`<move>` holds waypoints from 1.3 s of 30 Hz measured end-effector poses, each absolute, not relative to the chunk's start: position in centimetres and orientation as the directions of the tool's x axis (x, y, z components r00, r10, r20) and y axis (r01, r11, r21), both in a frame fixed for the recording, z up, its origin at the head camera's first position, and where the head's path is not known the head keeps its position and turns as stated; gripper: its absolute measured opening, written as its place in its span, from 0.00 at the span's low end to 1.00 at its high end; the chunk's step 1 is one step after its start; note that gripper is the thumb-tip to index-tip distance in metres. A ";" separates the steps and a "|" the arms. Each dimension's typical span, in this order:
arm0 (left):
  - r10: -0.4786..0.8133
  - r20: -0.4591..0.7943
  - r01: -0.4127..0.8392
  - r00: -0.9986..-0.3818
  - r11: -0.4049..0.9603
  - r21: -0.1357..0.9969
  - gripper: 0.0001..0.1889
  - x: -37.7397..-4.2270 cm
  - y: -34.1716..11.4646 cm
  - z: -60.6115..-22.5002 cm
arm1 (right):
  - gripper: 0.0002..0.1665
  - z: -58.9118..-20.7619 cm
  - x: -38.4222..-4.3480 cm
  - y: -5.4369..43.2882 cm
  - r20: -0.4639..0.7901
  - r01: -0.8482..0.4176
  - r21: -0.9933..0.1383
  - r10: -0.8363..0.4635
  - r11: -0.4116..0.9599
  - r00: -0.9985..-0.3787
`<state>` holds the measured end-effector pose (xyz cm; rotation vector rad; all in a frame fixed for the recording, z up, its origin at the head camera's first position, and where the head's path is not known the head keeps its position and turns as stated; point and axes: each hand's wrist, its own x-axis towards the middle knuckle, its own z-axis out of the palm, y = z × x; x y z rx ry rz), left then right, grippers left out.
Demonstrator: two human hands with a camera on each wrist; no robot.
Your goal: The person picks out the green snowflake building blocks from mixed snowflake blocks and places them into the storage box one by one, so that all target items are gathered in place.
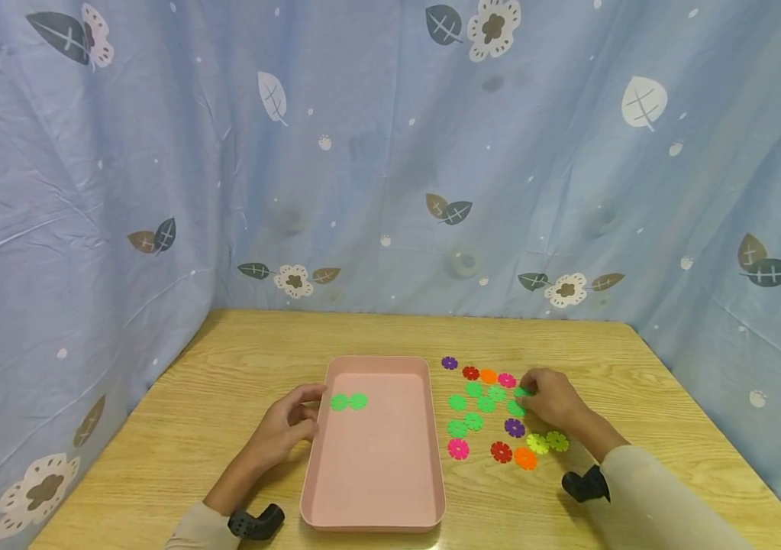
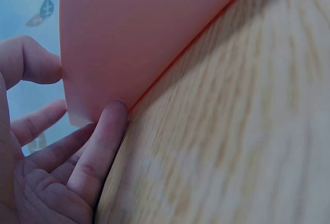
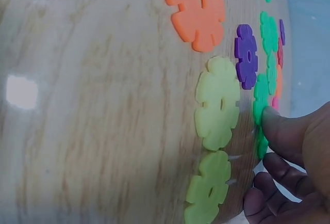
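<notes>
My left hand (image 1: pixel 279 431) rests at the left side of a pink tray (image 1: pixel 375 481), its fingertips touching the outer wall and rim. In the left wrist view, fingers (image 2: pixel 103 149) lie against the tray's wall near the tabletop. Two green flower-shaped discs (image 1: pixel 349 402) lie side by side inside the tray. To the right, my right hand (image 1: pixel 553 399) reaches down to two green flower-shaped discs (image 3: pixel 261 97) at the group's right edge. Its thumb (image 3: pixel 281 131) touches them, and the lower green disc (image 3: pixel 262 145) sits between thumb and forefinger, partly hidden.
Several more green discs (image 1: pixel 485 403) lie right of the tray. Around them are purple (image 1: pixel 514 428), red (image 1: pixel 501 452), orange (image 1: pixel 525 458), pink (image 1: pixel 459 449) and yellow discs (image 1: pixel 547 442). A blue patterned curtain (image 1: pixel 390 191) surrounds the wooden table (image 1: pixel 266 344).
</notes>
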<state>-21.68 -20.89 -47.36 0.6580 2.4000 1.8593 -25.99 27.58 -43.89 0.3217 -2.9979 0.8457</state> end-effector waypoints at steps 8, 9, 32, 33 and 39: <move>0.355 0.226 0.307 -0.907 0.192 0.932 0.32 -21.8 -20.9 -47.4 | 0.13 -43.7 -26.0 27.5 0.053 -0.177 -0.558 -0.177 0.811 -0.983; 0.351 0.224 0.304 -0.909 0.192 0.933 0.32 -21.8 -20.9 -47.4 | 0.12 -43.7 -26.0 27.4 0.057 -0.176 -0.566 -0.175 0.805 -0.983; 0.340 0.226 0.301 -0.913 0.187 0.935 0.32 -21.7 -20.9 -47.4 | 0.05 -42.3 -25.8 24.0 0.185 -0.229 -0.705 -0.138 0.671 -0.973; 0.338 0.224 0.300 -0.914 0.190 0.935 0.32 -21.7 -20.9 -47.4 | 0.05 -42.3 -25.8 23.8 0.180 -0.230 -0.715 -0.144 0.660 -0.973; 0.352 0.229 0.310 -0.908 0.192 0.931 0.32 -21.8 -20.9 -47.3 | 0.06 -42.2 -25.8 22.1 0.175 -0.243 -0.759 -0.171 0.605 -0.970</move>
